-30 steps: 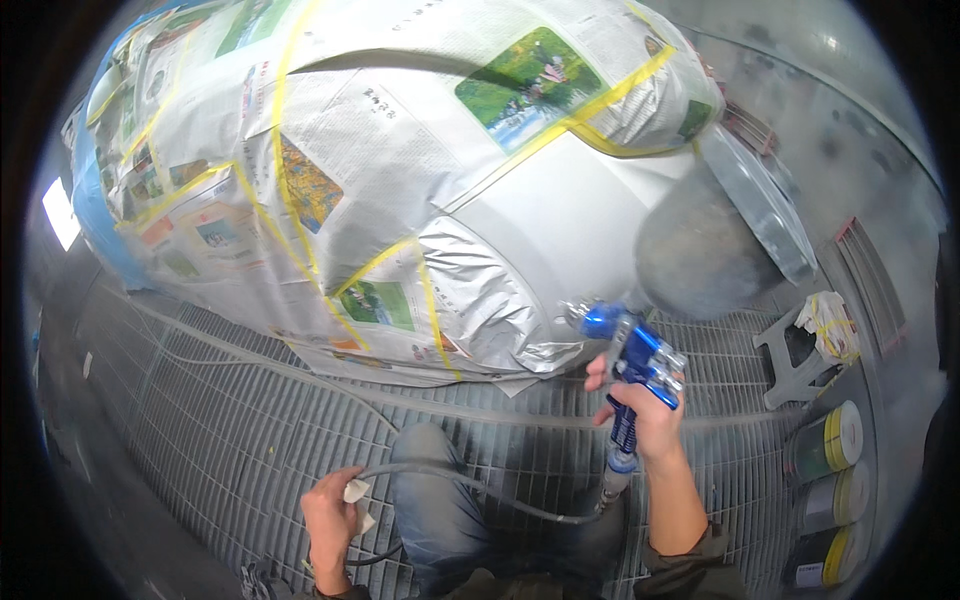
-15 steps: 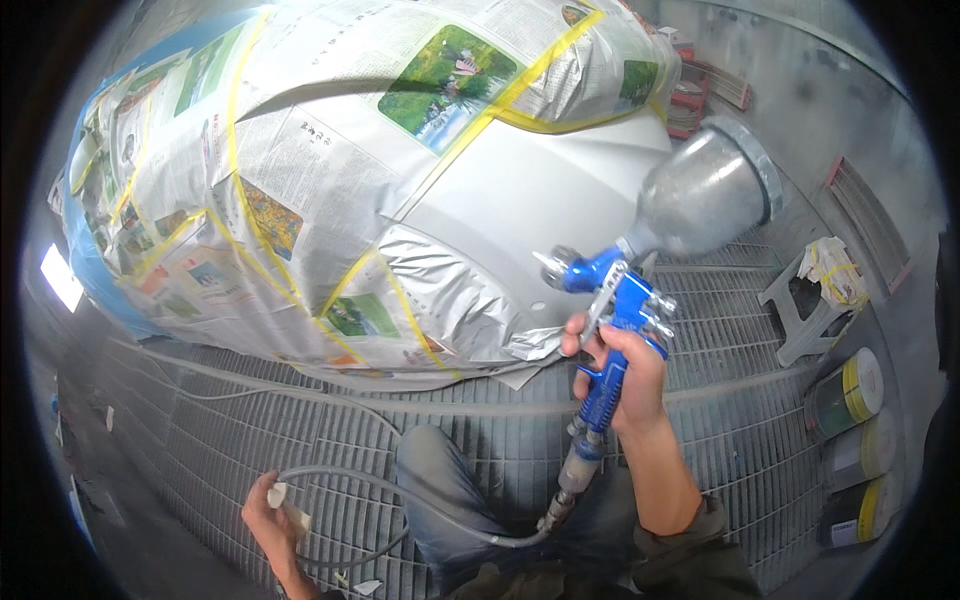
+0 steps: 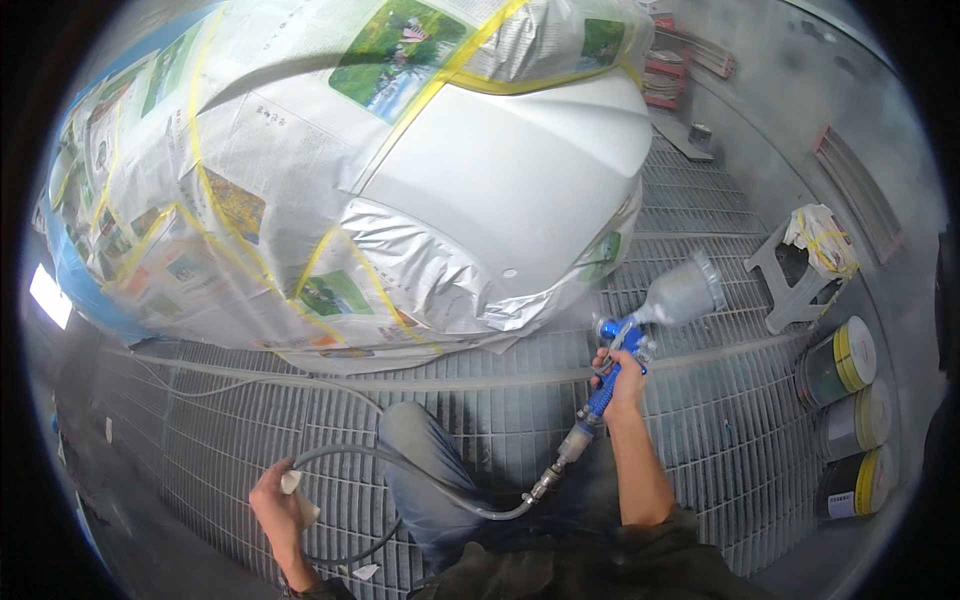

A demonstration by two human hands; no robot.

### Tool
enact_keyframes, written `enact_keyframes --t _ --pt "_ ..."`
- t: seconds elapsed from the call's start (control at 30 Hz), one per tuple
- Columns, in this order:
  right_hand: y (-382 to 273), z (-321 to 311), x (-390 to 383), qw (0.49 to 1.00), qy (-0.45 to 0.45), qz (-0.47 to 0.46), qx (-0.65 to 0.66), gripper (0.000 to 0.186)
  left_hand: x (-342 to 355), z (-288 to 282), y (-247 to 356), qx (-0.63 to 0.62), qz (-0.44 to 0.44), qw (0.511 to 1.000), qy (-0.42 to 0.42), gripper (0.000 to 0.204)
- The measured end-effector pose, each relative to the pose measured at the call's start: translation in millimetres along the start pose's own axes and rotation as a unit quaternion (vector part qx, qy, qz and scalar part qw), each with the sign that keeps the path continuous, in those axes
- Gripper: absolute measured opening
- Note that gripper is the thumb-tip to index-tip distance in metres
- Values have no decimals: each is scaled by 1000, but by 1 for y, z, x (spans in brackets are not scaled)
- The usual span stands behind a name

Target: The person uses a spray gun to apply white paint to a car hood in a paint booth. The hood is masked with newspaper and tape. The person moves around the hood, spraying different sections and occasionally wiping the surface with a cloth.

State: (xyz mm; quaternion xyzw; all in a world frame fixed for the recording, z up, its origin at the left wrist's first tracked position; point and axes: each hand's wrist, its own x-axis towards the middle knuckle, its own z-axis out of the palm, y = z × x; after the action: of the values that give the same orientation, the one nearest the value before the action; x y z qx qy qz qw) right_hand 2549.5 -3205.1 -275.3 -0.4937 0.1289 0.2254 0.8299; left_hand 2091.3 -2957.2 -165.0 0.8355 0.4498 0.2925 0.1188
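Observation:
In my right hand is a blue spray gun, its handle wrapped by my fingers. A grey metal paint cup sits on top of the gun, tilted to the right. The nozzle points left toward the lower edge of a white car panel, apart from it, with faint haze nearby. My left hand is closed around the grey air hose, with a whitish cloth or paper bunched in it. The hose runs from the gun's handle end, across my legs, to that hand.
Newspaper and yellow tape cover the car around the panel; silvery film borders it. Underfoot is a metal grating. At the right stand a grey stool and several cans. More hose trails over the grating at left.
My right hand has lowered the spray gun and drawn it farther from my head, toward the panel's lower edge. The view has shifted slightly. My left hand keeps its hold on the hose.

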Motion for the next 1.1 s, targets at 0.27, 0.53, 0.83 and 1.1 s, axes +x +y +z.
enact_keyframes --t 0.27,0.53,0.83,1.1 --pt "-19 0 -26 998 -56 10 15 17 11 4 22 6 14 1000 13 33" --pt "-52 -1 -80 966 -257 -23 -18 29 3 25 54 -30 92 986 -139 34" --pt "-43 3 -119 960 -268 -58 -59 31 1 43 45 -17 83 992 -94 33" --pt "-90 79 -149 925 -326 -101 -167 29 -10 33 38 -68 55 994 -64 35"
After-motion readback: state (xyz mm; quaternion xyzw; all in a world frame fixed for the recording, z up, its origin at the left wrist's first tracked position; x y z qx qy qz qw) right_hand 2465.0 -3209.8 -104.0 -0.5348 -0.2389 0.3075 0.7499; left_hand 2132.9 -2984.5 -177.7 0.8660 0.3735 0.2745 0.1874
